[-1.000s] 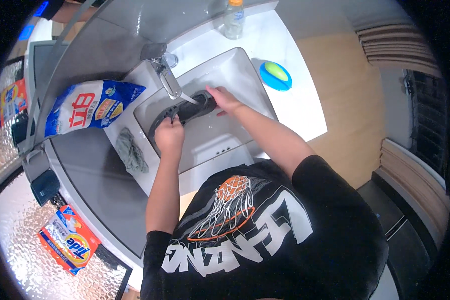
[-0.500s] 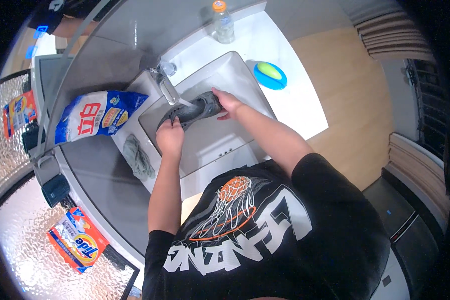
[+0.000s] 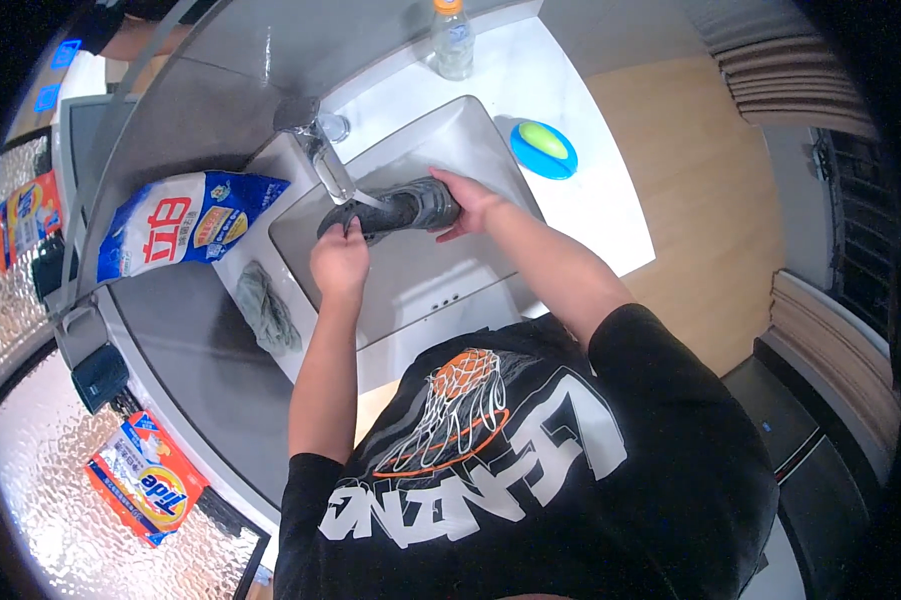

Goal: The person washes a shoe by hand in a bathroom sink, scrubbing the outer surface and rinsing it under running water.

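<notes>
A dark grey shoe, shaped like a clog (image 3: 398,212), is held over the white sink basin (image 3: 390,290). Its near left end is gripped by my left hand (image 3: 340,262), thumb on the upper edge. My right hand (image 3: 467,205) clasps the other end, with its fingers partly hidden around the shoe. Above it the chrome faucet (image 3: 328,165) sends a stream of water into the shoe's opening. The underside of the shoe is out of sight.
Left of the basin lie a wet grey-green cloth (image 3: 266,308) and a blue and white detergent bag (image 3: 185,222). A blue soap dish (image 3: 543,152) with green soap and a bottle with an orange cap (image 3: 452,45) stand on the counter. An orange detergent box (image 3: 148,478) is lower left.
The shoe's left end has come up and the shoe now lies more level, shifted slightly right. Both hands keep their hold, and the water still runs. The whole view has shifted slightly.
</notes>
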Tool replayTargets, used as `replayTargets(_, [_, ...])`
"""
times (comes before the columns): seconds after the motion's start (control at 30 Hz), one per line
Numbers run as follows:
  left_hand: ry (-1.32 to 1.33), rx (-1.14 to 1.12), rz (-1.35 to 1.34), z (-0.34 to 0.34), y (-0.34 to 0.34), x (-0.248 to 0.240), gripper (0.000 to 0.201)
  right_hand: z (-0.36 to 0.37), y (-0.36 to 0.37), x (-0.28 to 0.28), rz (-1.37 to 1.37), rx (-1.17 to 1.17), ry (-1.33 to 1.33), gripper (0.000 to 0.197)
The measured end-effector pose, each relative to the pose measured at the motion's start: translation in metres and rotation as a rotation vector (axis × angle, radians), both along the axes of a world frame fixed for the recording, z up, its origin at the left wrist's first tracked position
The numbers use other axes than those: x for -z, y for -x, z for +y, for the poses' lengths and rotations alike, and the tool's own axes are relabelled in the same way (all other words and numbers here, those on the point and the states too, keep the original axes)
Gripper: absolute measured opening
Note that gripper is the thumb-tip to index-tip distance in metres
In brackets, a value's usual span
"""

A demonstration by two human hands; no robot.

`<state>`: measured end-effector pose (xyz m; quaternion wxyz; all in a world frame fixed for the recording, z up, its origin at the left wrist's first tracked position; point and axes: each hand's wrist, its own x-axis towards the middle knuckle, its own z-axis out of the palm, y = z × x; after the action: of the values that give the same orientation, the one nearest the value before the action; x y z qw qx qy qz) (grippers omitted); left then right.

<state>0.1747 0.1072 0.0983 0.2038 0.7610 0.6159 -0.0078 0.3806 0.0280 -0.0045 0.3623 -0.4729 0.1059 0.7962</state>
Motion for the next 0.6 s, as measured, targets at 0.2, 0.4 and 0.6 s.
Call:
replayTargets(0.2, [0.025,-0.027,-0.009,0.001,-0.001,0.001,0.041,0.004,-0.001,0.007,0.11,-0.078,0.032,0.065])
replayTargets(0.4, [-0.002,0.0,0.006,0.003,0.001,0.011,0.041,0.004,0.005,0.016,0.139,0.022,0.039,0.058])
replayTargets(0.6, [-0.004,-0.007,0.002,-0.002,0.003,0.016,0.039,0.006,-0.002,-0.012,-0.035,0.035,-0.01,0.042])
